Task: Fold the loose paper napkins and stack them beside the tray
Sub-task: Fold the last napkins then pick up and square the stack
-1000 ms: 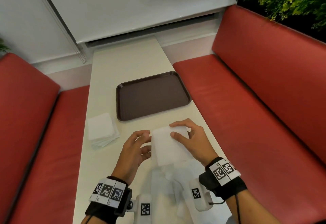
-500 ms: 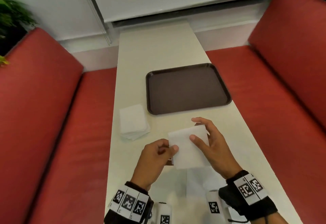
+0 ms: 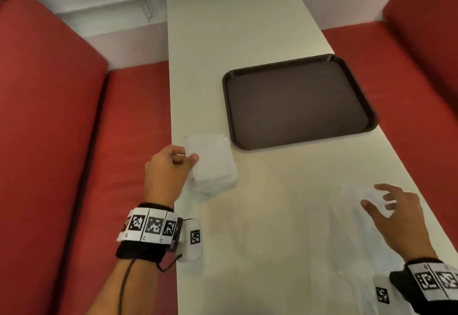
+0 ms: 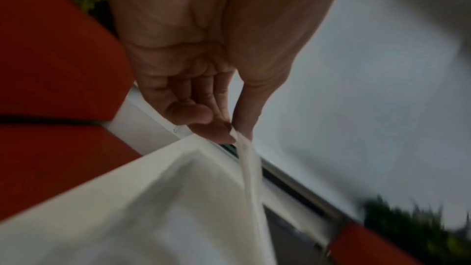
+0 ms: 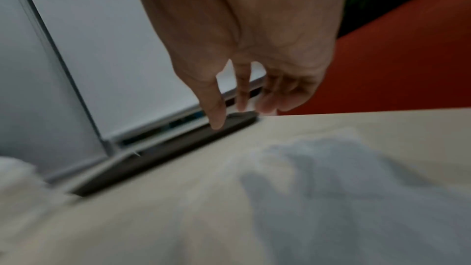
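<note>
A stack of folded white napkins [image 3: 215,166] lies on the table just left of the dark brown tray [image 3: 297,101]. My left hand [image 3: 173,166] pinches the edge of a folded napkin [image 4: 244,160] between thumb and fingers, holding it over that stack. My right hand [image 3: 394,210] hovers with spread, relaxed fingers above loose white napkins [image 3: 352,190] near the table's right edge and holds nothing. In the right wrist view the loose napkins [image 5: 344,188] are a blurred white heap below the fingers [image 5: 216,112].
The narrow cream table [image 3: 235,42] runs away from me between two red benches [image 3: 62,116]. A white wall and window sill close the far end. More crumpled napkins [image 3: 359,277] lie at the near right.
My left hand carried the folded napkin left to the stack by the tray. My right hand let go of it and moved right over the loose napkins. The head view swung left.
</note>
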